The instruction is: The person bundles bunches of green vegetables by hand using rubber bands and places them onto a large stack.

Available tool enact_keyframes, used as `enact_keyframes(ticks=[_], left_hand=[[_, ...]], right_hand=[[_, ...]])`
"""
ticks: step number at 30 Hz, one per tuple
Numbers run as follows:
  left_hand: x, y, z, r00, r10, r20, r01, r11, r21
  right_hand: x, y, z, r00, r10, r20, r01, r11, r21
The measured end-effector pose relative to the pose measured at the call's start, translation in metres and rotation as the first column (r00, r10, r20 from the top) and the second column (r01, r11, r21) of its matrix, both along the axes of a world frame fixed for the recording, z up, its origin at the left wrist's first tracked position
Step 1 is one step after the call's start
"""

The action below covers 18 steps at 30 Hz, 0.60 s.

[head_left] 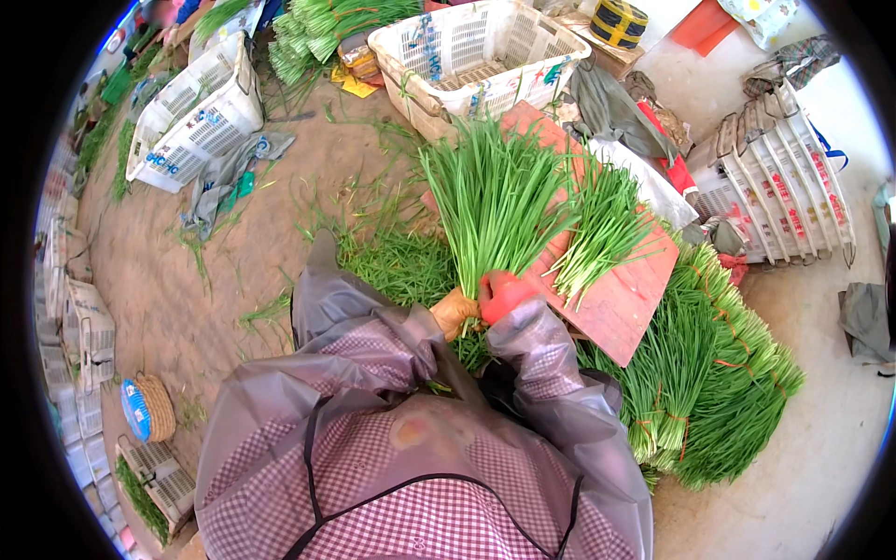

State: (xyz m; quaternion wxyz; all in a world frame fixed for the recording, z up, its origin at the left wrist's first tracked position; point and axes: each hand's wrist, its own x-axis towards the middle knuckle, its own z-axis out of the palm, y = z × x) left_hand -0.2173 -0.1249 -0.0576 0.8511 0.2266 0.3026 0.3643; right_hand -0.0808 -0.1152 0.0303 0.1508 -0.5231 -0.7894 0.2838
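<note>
Both my hands are closed round the lower end of a large bunch of garlic chives (495,205), its green leaves fanning out away from me. My left hand (454,313), in a tan glove, grips the stems from the left. Against it on the right, my right hand (505,294), in a red glove, closes on the same stems; its fingertips are partly hidden. A smaller heap of loose chives (605,224) lies on the reddish board (627,313) to the right. Beneath the hands and to their left, cut leaves (397,266) cover the ground.
Tied chive bundles (691,364) are stacked right of the board. A white plastic crate (476,89) stands beyond it, and another crate (201,121) sits far left by a grey cloth (229,182). Stacked crates (784,187) lean at right. A wicker basket (154,408) is at left.
</note>
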Motion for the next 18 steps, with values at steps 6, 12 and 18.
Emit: enact_keyframes(ticks=[6, 12, 18], left_hand=[[-0.012, -0.001, 0.026, 0.997, -0.007, 0.078, 0.012, 0.998, -0.066], [-0.016, 0.004, 0.034, 1.000, 0.015, 0.006, -0.016, 0.957, 0.289], [-0.023, 0.009, 0.071, 0.992, 0.112, 0.061, -0.127, 0.896, 0.426]], right_hand=[[0.020, -0.018, 0.034, 0.798, -0.190, -0.571, -0.470, 0.397, -0.788], [0.043, -0.009, -0.016, 0.825, -0.170, -0.539, -0.166, 0.839, -0.519], [0.011, -0.001, 0.020, 0.337, -0.156, -0.929, -0.288, 0.922, -0.259]])
